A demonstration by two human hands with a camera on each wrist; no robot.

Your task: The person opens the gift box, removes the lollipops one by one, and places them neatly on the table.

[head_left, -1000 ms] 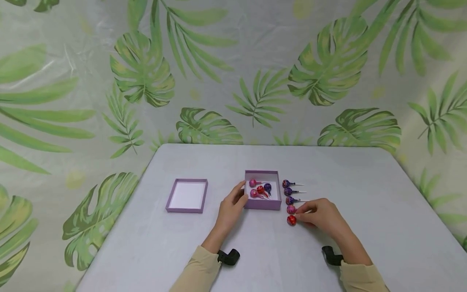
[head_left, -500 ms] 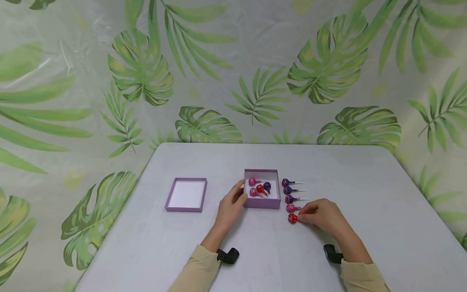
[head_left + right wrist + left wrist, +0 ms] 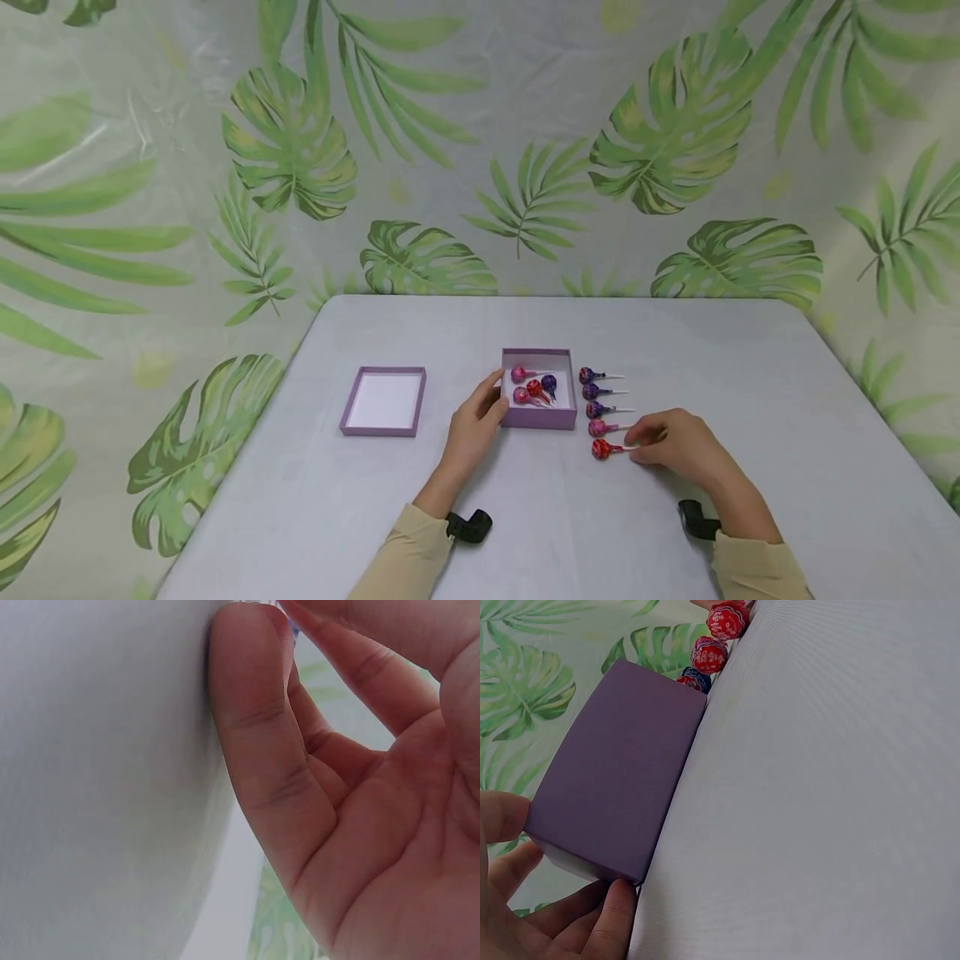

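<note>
An open purple box holds several lollipops, pink, red and purple. My left hand rests against its left side; in the left wrist view, fingertips touch the box's purple wall near its edges. Right of the box, several lollipops lie in a column, sticks pointing right: purple ones at the back, then a pink lollipop, then a red lollipop nearest me. My right hand pinches the end of the red lollipop's stick. In the right wrist view the hand hides the stick.
A purple-rimmed lid lies inside up on the white table, left of the box. Behind the table hangs a leaf-patterned sheet. Each wrist wears a black device, the left device facing inward.
My right hand has drawn rightward from beside the pink and red lollipop heads to the stick end, so more of both sticks shows. The left hand stays at the box.
</note>
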